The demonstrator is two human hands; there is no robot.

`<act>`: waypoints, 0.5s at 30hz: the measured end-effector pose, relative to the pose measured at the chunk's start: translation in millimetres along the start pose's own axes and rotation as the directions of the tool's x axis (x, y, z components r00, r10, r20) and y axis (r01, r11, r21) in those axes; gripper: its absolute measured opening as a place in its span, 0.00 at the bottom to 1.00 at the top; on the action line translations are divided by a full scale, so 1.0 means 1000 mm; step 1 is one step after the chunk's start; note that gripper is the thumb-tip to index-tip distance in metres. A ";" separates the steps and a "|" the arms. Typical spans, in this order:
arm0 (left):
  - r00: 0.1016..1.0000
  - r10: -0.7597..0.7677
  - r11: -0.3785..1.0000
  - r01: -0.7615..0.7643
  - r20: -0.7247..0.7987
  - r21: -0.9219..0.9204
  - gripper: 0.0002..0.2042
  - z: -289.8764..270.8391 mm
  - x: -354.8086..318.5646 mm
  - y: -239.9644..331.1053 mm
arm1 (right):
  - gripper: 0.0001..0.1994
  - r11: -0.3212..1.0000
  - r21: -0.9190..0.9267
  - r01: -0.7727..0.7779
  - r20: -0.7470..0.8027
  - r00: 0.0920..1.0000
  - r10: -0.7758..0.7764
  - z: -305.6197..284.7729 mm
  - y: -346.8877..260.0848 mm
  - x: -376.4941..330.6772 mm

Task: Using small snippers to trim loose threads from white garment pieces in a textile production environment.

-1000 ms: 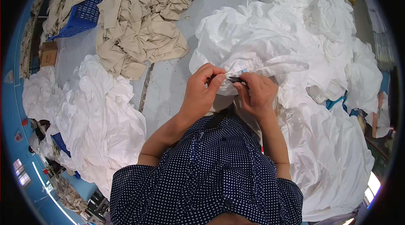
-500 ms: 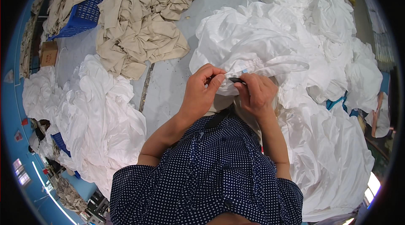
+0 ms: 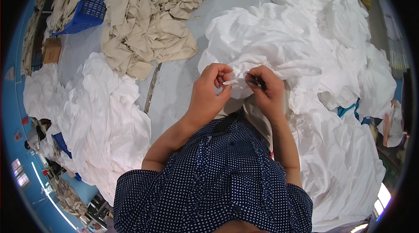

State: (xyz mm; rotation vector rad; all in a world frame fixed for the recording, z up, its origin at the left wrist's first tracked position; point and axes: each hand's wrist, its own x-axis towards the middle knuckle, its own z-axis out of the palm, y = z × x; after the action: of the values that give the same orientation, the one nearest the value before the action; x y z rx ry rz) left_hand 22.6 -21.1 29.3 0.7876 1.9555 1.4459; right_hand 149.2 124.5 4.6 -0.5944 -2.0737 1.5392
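My left hand [image 3: 208, 88] is curled in front of me, with an edge of white cloth [image 3: 257, 30] at its thumb and fingertips. Close beside it on the right, my right hand [image 3: 268, 91] is closed around a small dark tool [image 3: 257, 80] that looks like thread snips. Most of that tool is hidden by the fingers. The cloth's bulk lies crumpled on the grey table [image 3: 174, 80], just beyond both hands.
Beige cloth [image 3: 152, 23] is heaped at the far left, near a blue plastic basket [image 3: 89, 10] and a brown box [image 3: 51, 50]. Another white cloth pile [image 3: 104, 132] lies at left. More white fabric [image 3: 340, 154] spreads down the right side.
The dark tool's tip, which pointed left from my right fingers, is now drawn back among them. My hands have moved slightly apart, and a light blue tag on the cloth no longer shows.
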 end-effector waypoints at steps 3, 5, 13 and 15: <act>0.994 0.096 0.991 -0.089 -0.058 0.104 0.17 0.000 -0.002 -0.003 | 0.05 0.774 0.508 -0.379 0.443 0.885 0.142 -0.022 -0.006 -0.004; 0.991 0.118 0.987 -0.109 -0.069 0.122 0.18 -0.001 -0.001 -0.001 | 0.05 0.799 0.433 -0.417 0.636 0.770 0.057 -0.040 -0.013 -0.001; 0.971 0.229 0.960 -0.212 -0.076 0.181 0.18 0.000 -0.003 -0.001 | 0.10 0.993 -0.007 -0.122 0.113 0.986 0.122 -0.008 -0.023 0.006; 0.936 0.343 0.906 -0.306 -0.082 0.292 0.18 -0.001 -0.004 -0.003 | 0.11 0.991 -0.136 -0.015 0.206 0.978 0.043 -0.008 -0.027 0.005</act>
State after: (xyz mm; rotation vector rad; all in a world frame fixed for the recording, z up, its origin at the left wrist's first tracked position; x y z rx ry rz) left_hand 24.0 -26.0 27.0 1.2217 2.2391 1.4574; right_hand 148.2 126.2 33.6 -0.5325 -2.3502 1.5444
